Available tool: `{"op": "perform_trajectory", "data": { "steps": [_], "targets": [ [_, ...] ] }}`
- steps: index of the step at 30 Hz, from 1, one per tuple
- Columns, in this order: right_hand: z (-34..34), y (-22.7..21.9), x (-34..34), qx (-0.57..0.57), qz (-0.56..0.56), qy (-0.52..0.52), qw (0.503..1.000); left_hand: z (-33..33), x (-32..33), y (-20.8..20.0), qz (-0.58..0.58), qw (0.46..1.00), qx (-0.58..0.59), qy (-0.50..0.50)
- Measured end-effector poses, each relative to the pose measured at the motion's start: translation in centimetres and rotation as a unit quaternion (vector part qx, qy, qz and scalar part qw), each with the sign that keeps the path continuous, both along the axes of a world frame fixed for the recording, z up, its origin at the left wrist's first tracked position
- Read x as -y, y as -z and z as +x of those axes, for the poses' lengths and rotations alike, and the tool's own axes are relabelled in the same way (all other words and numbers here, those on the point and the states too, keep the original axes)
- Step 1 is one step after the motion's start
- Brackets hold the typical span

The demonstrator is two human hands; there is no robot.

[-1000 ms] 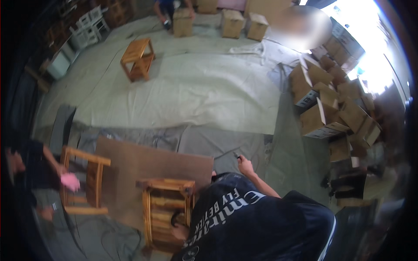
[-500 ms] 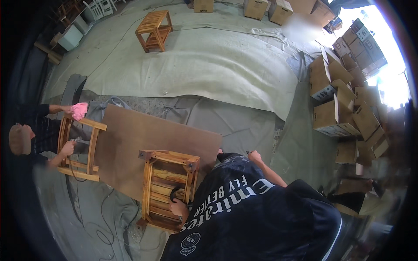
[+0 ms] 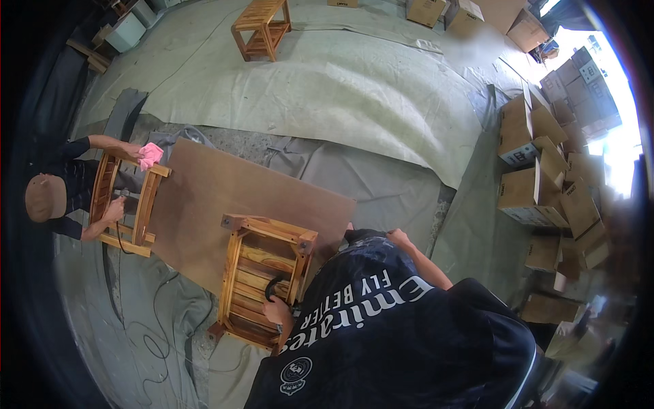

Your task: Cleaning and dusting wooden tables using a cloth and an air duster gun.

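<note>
A slatted wooden stool or small table lies upturned on a brown board, its inner slats and corner brackets facing up. My left hand reaches into its frame beside the right rail, fingers closed around a black curved tool. What the tool's far end touches is too small to tell. My right hand is beside the dark cloth at my waist, away from the stool. Its fingers look curled, and whatever they hold is hidden.
At left, a co-worker holds a pink cloth against a wooden frame. A cable loops over the floor. Another slatted stool stands at the back. Open cardboard boxes line the right side.
My view has shifted a little. The co-worker's pink cloth has moved closer to the end of the frame's rail. A small dark thing at my right hand no longer shows.
</note>
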State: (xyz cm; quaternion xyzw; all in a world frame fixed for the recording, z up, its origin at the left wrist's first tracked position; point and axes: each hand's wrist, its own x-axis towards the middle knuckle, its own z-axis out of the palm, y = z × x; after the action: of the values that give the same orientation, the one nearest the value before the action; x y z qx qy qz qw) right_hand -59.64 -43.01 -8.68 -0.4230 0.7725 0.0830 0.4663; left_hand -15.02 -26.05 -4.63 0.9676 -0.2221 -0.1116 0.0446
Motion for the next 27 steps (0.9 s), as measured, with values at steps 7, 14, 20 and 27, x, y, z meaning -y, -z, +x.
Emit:
{"op": "perform_trajectory", "data": {
  "steps": [7,14,20,27],
  "targets": [
    [1.5,-3.8,1.1,0.01,-0.015,-0.078,0.997,0.3,-0.1,0.5,0.002,1.0,0.007,-0.005],
    [2.9,-4.8,3.7,-0.021,-0.026,-0.149,0.988,0.3,0.0,0.6,0.004,1.0,0.028,0.007],
    [4.6,-5.3,6.2,-0.053,-0.032,-0.158,0.985,0.4,-0.2,1.0,0.011,1.0,0.027,-0.004],
    [4.7,-4.6,6.8,-0.069,-0.012,-0.146,0.987,0.1,0.6,-0.5,0.026,1.0,-0.009,-0.009]
  ]
}}
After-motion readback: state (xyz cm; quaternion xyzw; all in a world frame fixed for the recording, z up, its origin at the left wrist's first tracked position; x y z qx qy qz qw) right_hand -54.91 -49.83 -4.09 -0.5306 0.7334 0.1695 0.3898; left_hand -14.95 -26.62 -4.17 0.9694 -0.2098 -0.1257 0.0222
